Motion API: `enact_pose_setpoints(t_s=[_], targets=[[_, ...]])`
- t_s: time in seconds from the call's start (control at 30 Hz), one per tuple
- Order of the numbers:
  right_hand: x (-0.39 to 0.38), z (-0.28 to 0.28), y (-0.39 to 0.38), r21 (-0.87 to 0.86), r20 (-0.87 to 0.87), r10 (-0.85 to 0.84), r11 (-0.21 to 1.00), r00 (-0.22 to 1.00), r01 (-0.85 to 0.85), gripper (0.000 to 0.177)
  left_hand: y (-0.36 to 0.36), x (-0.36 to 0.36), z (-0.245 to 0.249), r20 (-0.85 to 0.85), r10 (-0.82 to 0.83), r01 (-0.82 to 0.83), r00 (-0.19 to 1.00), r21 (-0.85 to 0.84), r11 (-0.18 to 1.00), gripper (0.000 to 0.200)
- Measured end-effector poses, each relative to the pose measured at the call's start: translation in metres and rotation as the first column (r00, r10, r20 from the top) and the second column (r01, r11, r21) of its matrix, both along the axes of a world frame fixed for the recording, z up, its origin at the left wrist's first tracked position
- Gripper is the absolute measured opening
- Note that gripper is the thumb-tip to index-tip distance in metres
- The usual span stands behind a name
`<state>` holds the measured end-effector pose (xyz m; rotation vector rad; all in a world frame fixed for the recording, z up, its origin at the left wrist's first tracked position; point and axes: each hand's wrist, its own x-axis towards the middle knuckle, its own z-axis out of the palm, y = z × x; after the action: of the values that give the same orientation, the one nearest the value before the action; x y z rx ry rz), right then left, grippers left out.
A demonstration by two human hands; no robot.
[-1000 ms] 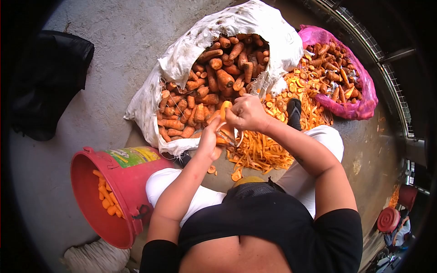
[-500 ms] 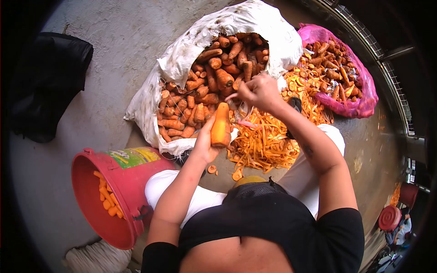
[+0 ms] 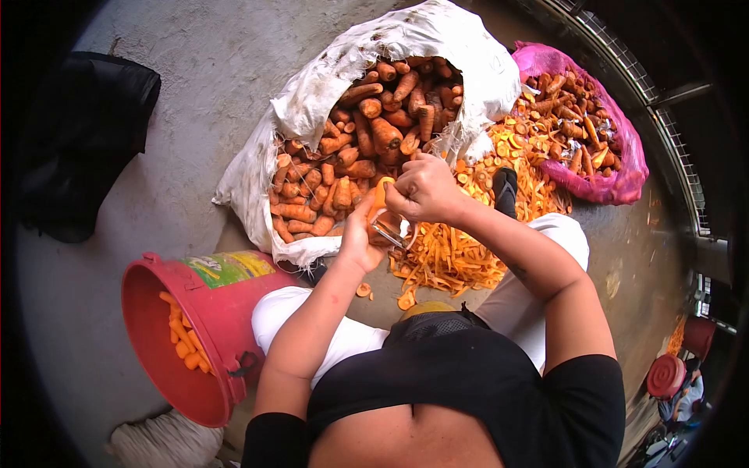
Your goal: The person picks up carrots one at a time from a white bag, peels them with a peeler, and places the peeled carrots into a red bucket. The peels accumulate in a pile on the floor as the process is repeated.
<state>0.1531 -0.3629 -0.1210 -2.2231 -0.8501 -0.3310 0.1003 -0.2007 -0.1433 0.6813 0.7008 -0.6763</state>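
My left hand (image 3: 360, 239) is wrapped round a thick, partly peeled carrot (image 3: 380, 195), held upright in front of my body. Over it sits my right hand (image 3: 427, 189), fingers closed on a peeler (image 3: 388, 233) whose metal blade lies against the carrot's lower side. Most of the carrot is hidden by the two hands. Just beyond them a white sack (image 3: 281, 125) gapes open, full of unpeeled carrots (image 3: 385, 135). Below my right forearm lies a heap of orange peelings (image 3: 449, 249).
At the left stands a tilted red bucket (image 3: 234, 312) with peeled carrots (image 3: 186, 335) inside. A pink sack (image 3: 633, 160) of carrots is at the upper right. A black cloth or bag (image 3: 94, 140) lies far left. Another person (image 3: 686, 403) appears at the far right.
My right hand has come down and toward me, bringing the peeler onto the carrot. My left hand still holds the carrot in nearly the same place.
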Motion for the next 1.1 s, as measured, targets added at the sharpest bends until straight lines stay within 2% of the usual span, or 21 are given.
enact_pose_setpoints(t_s=[0.1,0.2,0.23,0.27,0.3,0.37,0.4,0.43,0.47,0.5,0.53,0.57,0.6,0.63,0.7,0.77,0.8,0.9,1.1], targets=[[0.002,-0.003,0.0,0.07,-0.064,-0.001,0.998,0.998,0.005,0.031,-0.001,-0.002,0.007,0.059,-0.018,0.018,0.998,0.003,1.0,0.032],[0.006,-0.007,-0.004,0.057,-0.067,-0.015,0.998,0.998,0.019,0.035,0.0,-0.002,0.012,0.088,-0.007,0.008,0.996,-0.011,1.0,0.031],[0.008,-0.009,-0.007,0.003,-0.144,-0.099,0.995,0.985,0.101,0.036,-0.001,-0.002,0.014,0.089,-0.001,0.003,0.996,-0.023,1.0,0.031],[0.013,-0.01,-0.012,-0.056,-0.215,-0.186,0.982,0.959,0.178,0.038,-0.002,-0.003,0.016,0.172,-0.004,0.002,0.985,0.008,1.0,0.033],[0.021,-0.013,-0.019,-0.117,-0.28,-0.274,0.961,0.92,0.251,0.04,-0.001,-0.007,0.016,0.175,-0.07,0.074,0.982,-0.018,0.997,0.034],[0.057,-0.03,-0.051,-0.467,-0.236,-0.523,0.8,0.819,0.376,0.045,0.009,-0.019,0.016,0.193,-0.211,0.227,0.958,-0.065,0.972,0.036],[0.061,-0.028,-0.064,-0.526,-0.167,-0.561,0.746,0.811,0.408,0.045,0.012,-0.022,0.018,0.262,-0.256,0.299,0.93,-0.138,0.944,0.043],[0.064,-0.026,-0.075,-0.58,-0.096,-0.593,0.686,0.799,0.439,0.045,0.013,-0.02,0.021,0.266,-0.251,0.303,0.931,-0.175,0.937,0.045],[0.064,-0.034,-0.081,-0.537,0.026,-0.617,0.655,0.786,0.532,0.044,0.015,-0.02,0.024,0.264,-0.246,0.305,0.933,-0.213,0.928,0.046],[0.062,-0.029,-0.078,-0.497,-0.042,-0.637,0.682,0.77,0.537,0.043,0.016,-0.021,0.026,0.261,-0.237,0.302,0.936,-0.25,0.92,0.048],[0.058,-0.014,-0.07,-0.454,-0.113,-0.647,0.708,0.754,0.54,0.042,0.016,-0.018,0.026,0.264,-0.235,0.285,0.936,-0.172,0.943,0.052],[0.054,0.001,-0.062,-0.41,-0.184,-0.65,0.732,0.737,0.543,0.042,0.016,-0.016,0.025,0.224,-0.198,0.241,0.954,-0.181,0.954,0.052],[0.048,0.013,-0.054,-0.299,-0.401,-0.565,0.824,0.721,0.48,0.038,0.015,-0.012,0.023,0.184,-0.161,0.196,0.97,-0.188,0.963,0.051],[0.045,0.011,-0.048,-0.268,-0.381,-0.498,0.866,0.779,0.422,0.038,0.014,-0.009,0.02,0.145,-0.124,0.151,0.982,-0.195,0.969,0.051],[0.03,0.014,-0.034,-0.056,-0.197,-0.27,0.963,0.942,0.264,0.037,0.014,-0.005,0.006,0.099,-0.088,0.1,0.991,-0.127,0.987,0.048],[0.02,0.006,-0.016,0.026,-0.06,-0.158,0.987,0.986,0.16,0.035,0.005,-0.003,0.004,0.051,-0.031,0.031,0.998,0.006,1.0,0.045],[0.011,0.014,-0.009,0.042,-0.078,-0.116,0.992,0.99,0.12,0.033,-0.003,-0.003,0.016,0.115,0.011,-0.016,0.993,0.038,0.999,0.041],[0.002,0.011,0.0,0.042,0.003,0.021,0.999,1.0,-0.022,0.03,0.004,0.004,0.004,-0.025,-0.052,0.051,0.998,-0.063,0.997,0.037],[-0.002,0.008,-0.002,-0.051,0.005,0.021,0.999,1.0,-0.02,0.029,-0.001,-0.002,0.005,0.062,-0.035,0.039,0.997,-0.07,0.997,0.036]])
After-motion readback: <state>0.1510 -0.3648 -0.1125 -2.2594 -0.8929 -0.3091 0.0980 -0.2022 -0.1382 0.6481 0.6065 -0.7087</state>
